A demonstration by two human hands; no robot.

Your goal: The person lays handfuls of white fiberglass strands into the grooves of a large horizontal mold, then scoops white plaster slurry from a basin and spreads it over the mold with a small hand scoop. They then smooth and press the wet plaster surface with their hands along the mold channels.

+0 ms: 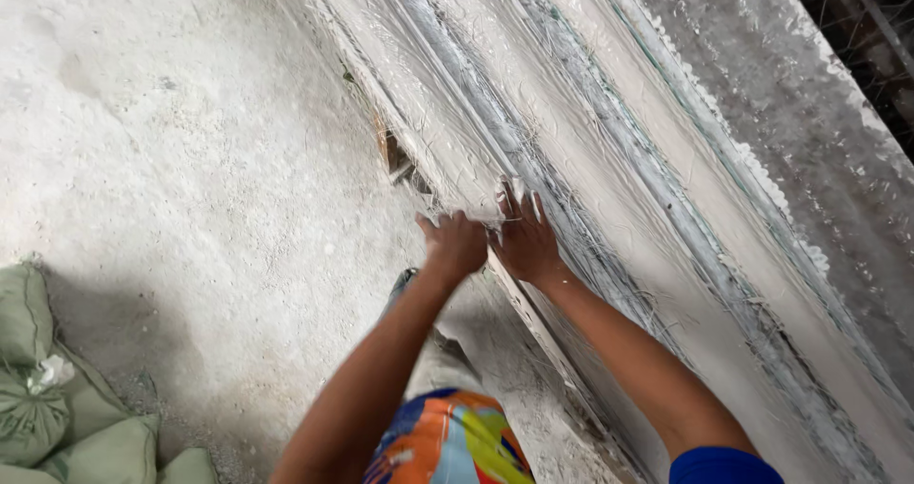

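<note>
A long white plaster-coated bench [609, 160] runs diagonally from the top middle to the lower right, with grey-green grooves and many pale fibre strands laid along it. My left hand [455, 244] is closed at the bench's near edge, pinching a tuft of the fibre strands [481, 216]. My right hand [526, 239] lies flat beside it, fingers spread, pressing on the strands on the bench top. The two hands touch each other.
A dusty white floor [190, 160] fills the left side. Several green sacks [57, 398] are piled at the bottom left. A brown wooden support [388, 149] shows under the bench edge. A glittering grey surface [809, 113] lies beyond the bench at right.
</note>
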